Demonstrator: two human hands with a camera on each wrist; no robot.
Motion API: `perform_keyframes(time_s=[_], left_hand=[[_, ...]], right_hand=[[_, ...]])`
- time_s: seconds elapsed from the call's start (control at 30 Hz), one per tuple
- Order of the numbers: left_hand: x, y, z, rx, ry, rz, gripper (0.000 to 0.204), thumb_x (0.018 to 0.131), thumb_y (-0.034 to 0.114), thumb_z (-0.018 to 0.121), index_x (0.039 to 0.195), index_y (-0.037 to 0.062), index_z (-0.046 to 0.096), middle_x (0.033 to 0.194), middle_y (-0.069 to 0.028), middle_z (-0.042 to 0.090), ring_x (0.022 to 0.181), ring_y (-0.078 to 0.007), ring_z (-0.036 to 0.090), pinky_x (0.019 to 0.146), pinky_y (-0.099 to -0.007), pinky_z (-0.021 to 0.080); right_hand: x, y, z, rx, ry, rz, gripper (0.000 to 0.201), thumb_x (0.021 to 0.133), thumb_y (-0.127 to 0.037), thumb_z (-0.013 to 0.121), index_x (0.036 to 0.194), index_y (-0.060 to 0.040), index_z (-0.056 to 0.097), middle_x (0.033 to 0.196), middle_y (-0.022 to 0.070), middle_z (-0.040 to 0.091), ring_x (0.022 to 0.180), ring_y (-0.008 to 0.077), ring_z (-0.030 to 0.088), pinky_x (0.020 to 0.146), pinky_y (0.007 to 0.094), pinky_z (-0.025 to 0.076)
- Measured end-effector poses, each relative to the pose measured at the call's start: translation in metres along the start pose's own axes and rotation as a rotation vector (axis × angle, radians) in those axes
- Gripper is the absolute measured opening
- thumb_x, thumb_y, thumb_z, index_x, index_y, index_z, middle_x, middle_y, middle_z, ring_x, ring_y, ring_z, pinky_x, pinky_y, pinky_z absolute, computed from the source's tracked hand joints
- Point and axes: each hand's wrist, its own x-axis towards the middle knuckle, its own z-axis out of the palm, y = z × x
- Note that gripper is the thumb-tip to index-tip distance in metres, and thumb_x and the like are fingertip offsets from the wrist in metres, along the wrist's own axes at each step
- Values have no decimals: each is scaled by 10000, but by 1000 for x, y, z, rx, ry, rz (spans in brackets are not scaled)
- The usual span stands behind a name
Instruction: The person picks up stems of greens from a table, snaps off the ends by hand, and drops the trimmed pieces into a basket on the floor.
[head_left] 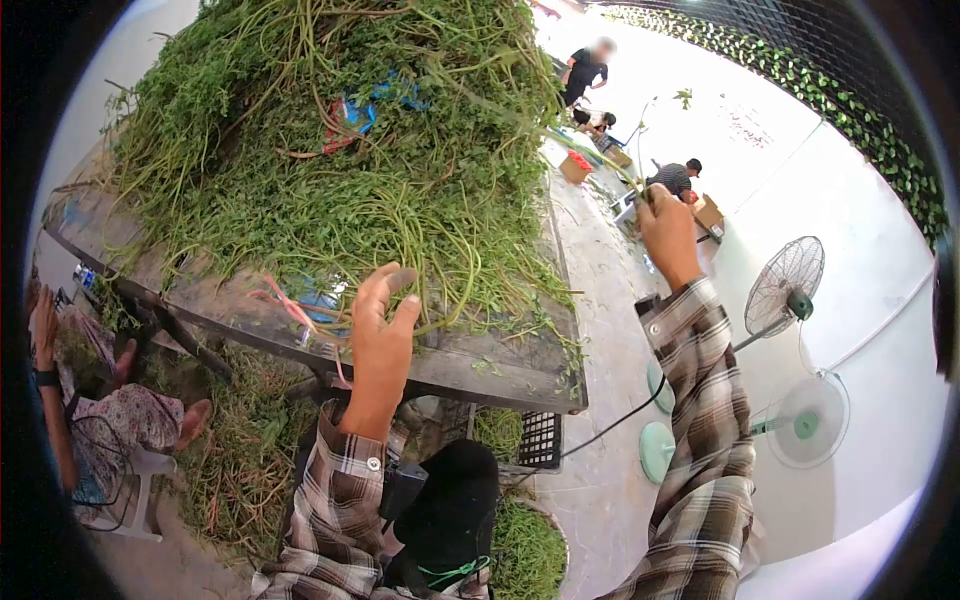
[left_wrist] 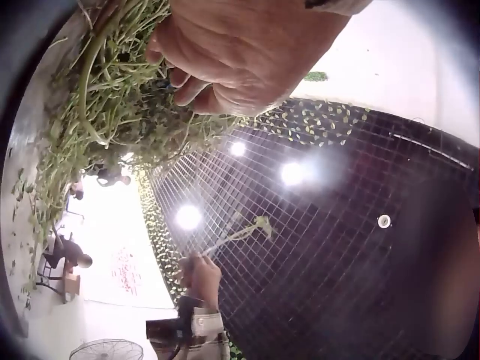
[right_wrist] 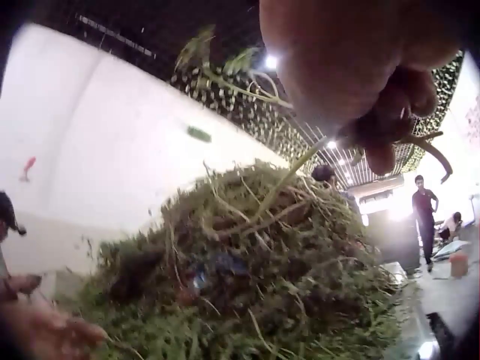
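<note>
A tall heap of leafy green stems (head_left: pixel 330 190) covers most of the wooden table (head_left: pixel 480 378) in front of me. My right hand (head_left: pixel 668 238), raised to the right of the heap, pinches a long green stem (right_wrist: pixel 300 161) between thumb and fingers. Leaves on that stem (left_wrist: pixel 238 234) show beyond the fingertips in the left wrist view. Over the table's near edge, my left hand (head_left: pixel 385 325) has its thumb apart from its relaxed fingers, close beside loose curved stems (head_left: pixel 465 285). Pink string (head_left: pixel 290 305) lies just left of it.
Below the table stand a black crate (head_left: pixel 540 438) and a round basket of greens (head_left: pixel 525 550). More stems (head_left: pixel 245 450) litter the floor near a seated person (head_left: pixel 140 420) at left. Two fans (head_left: pixel 785 285) stand on the right; other people (head_left: pixel 588 72) are farther back.
</note>
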Motion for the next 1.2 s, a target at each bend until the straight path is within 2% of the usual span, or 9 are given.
perform_keyframes(time_s=[0.17,0.4,0.47,0.67,0.9,0.97,1.07,1.13,1.2], left_hand=[[-5,6,3,-131,-64,-40,267,871,88,504,1113,0,573,1215,-64,506,1071,-168,498,932,-314,377],[-13,16,14,-318,-335,-173,292,898,151,496,1135,-6,564,1044,-82,624,1013,-170,557,891,-311,414],[-18,17,20,-348,-454,-231,315,910,184,496,1152,-10,552,1056,-95,625,1017,-175,563,889,-316,419],[-24,11,32,-478,-727,-346,415,927,301,486,1204,-7,503,1039,-91,624,976,-149,570,848,-260,440],[-28,27,25,-500,-723,-496,293,933,258,465,1046,1,549,733,-20,575,687,-100,546,643,-241,450],[-28,16,30,-499,-680,-429,265,937,252,456,982,5,540,677,-1,510,638,-94,507,592,-239,431],[-27,6,32,-485,-598,-331,247,944,242,444,885,14,518,603,23,405,556,-84,429,511,-233,393],[-28,8,30,-478,-564,-303,245,946,238,441,853,21,506,587,30,365,524,-80,390,480,-229,373],[-30,21,29,-442,-608,-339,243,951,240,435,845,31,500,571,39,337,497,-67,344,454,-216,343]], right_hand=[[3,19,-38,832,170,386,237,861,-214,502,795,0,577,566,61,576,462,110,527,446,267,398],[-103,-50,-3,964,-157,305,242,913,-276,444,836,-64,531,566,35,570,376,58,377,364,209,266],[-134,-91,-8,1135,-274,525,230,928,-235,433,868,-33,524,609,38,590,429,67,452,389,226,322],[-183,-156,-6,1348,-434,460,206,941,-203,439,991,-18,516,596,8,544,442,48,438,410,210,345],[-205,-173,-4,1590,-612,514,219,939,-177,442,1053,-10,526,657,9,557,432,58,461,403,188,356],[-206,-166,-5,1484,-852,436,169,926,-167,471,981,-18,531,616,19,507,461,92,489,454,237,410],[-195,-149,-25,1135,-633,237,157,891,-147,516,956,-8,546,663,79,569,501,154,540,506,270,443],[-186,-132,-32,846,-246,142,202,800,-96,594,982,-17,558,839,142,608,704,264,598,618,317,466],[-169,-122,-40,622,-130,36,296,732,-71,620,1022,-54,563,976,118,600,931,263,567,768,362,447]])
